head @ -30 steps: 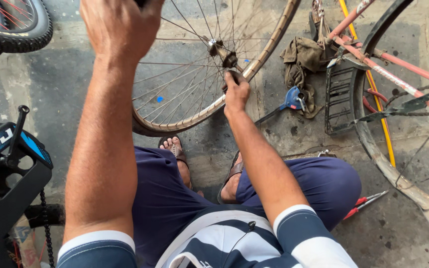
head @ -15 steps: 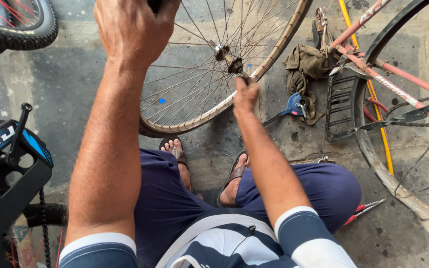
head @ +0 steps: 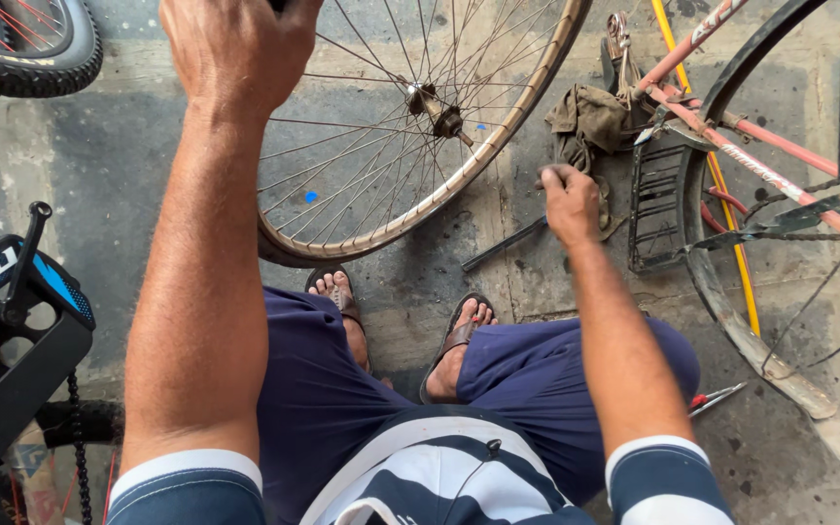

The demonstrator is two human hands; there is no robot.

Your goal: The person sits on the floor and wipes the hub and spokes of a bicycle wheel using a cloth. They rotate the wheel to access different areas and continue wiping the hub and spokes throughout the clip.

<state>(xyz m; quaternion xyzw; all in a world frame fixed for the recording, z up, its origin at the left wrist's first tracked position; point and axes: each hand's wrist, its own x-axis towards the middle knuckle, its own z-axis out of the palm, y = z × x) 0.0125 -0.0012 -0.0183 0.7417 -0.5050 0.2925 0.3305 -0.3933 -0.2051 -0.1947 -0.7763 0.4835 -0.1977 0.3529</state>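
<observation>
While the person squats on the concrete floor, the head view shows the left hand raised at the top edge, its fingers clenched around the top of a bare bicycle wheel; the exact spot they grip is cut off by the frame. The wheel stands upright on the ground below those fingers, its rim curving down toward the person's sandalled feet, with the hub and its axle to the right of and below the left knuckles.

The right hand is down near the floor, well apart from the wheel's rim, its fingers closed around the end of a dark metal tool whose shaft slants away to the left of the fingers and lies on the concrete. Just above these fingers sits a crumpled olive rag. To their right is a black rear rack and the pink frame of a bicycle, with a yellow rod running past it. A small red-handled tool lies on the ground beside the right forearm. Far left of the left arm stands part of a black child's bike, with a tyre above it.
</observation>
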